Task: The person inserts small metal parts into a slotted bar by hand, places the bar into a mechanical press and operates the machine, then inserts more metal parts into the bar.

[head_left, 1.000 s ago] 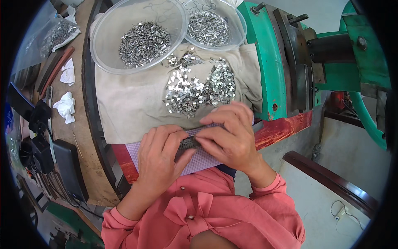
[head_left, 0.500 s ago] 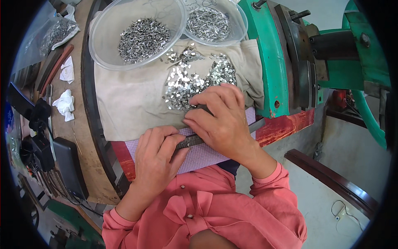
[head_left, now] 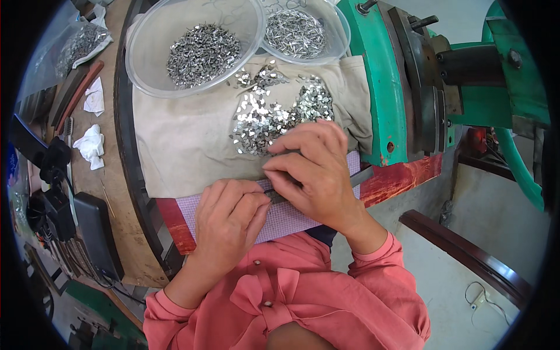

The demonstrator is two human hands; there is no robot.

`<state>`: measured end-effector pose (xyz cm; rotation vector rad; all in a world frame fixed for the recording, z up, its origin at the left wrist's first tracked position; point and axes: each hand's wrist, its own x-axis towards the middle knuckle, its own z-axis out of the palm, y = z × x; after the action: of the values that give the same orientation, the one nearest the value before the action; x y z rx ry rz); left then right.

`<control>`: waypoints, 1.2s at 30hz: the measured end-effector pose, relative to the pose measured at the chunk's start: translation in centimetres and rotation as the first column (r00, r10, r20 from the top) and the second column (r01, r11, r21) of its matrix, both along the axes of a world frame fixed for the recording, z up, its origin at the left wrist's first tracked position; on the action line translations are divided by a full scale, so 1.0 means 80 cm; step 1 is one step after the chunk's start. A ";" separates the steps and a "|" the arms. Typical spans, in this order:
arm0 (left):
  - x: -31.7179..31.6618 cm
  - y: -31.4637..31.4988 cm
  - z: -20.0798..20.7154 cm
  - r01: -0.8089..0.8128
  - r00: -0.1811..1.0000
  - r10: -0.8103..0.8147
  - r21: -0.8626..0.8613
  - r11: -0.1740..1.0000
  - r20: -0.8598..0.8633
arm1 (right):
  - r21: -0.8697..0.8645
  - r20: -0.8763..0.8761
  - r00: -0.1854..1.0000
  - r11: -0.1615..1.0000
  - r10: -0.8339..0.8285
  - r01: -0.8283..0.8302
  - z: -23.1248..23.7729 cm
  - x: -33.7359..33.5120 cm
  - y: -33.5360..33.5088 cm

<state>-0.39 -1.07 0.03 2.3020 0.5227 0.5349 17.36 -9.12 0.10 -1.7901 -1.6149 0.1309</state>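
Observation:
Along the near edge of the cloth lies a narrow dark metal strip (head_left: 363,175), mostly covered by my hands. My left hand (head_left: 228,217) is closed on its left part, thumb and fingertips pressed together. Just to the right, my right hand (head_left: 319,178) curls over the strip, thumb close to the index finger; whatever it pinches is too small to make out. Beyond my right fingertips, small flat silvery metal pieces (head_left: 251,125) lie scattered on the beige cloth (head_left: 175,137). Beneath my hands is a purple checked cloth (head_left: 283,228).
Two clear plastic tubs stand at the back: the larger tub (head_left: 137,70) with small metal bits, the smaller tub (head_left: 344,35) with thin silvery pieces. A green machine (head_left: 382,93) borders the right. Crumpled tissue (head_left: 90,147) and a black box (head_left: 98,233) lie left.
My left hand has moved slightly right along the strip, and its fingers have closed over the ridged part that showed before. My right hand has shifted a little, its fingertips still near the metal pieces.

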 end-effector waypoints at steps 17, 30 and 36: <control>-0.024 0.004 -0.001 -0.051 0.999 0.052 -0.107 0.993 -0.001 | -0.093 -0.046 0.998 0.995 0.043 -0.047 0.007 -0.016 -0.042; -0.023 0.005 0.002 -0.056 0.998 0.056 -0.082 0.995 -0.003 | -0.107 0.099 0.993 0.993 0.063 -0.052 0.008 -0.030 -0.035; -0.014 0.002 0.016 0.018 0.995 -0.005 0.127 0.992 -0.102 | -0.064 0.112 0.994 0.998 -0.007 0.014 0.017 -0.009 -0.031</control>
<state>-1.52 -0.87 1.30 2.4632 0.5366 0.4593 16.67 -11.57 1.47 -1.8841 -1.6966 0.0806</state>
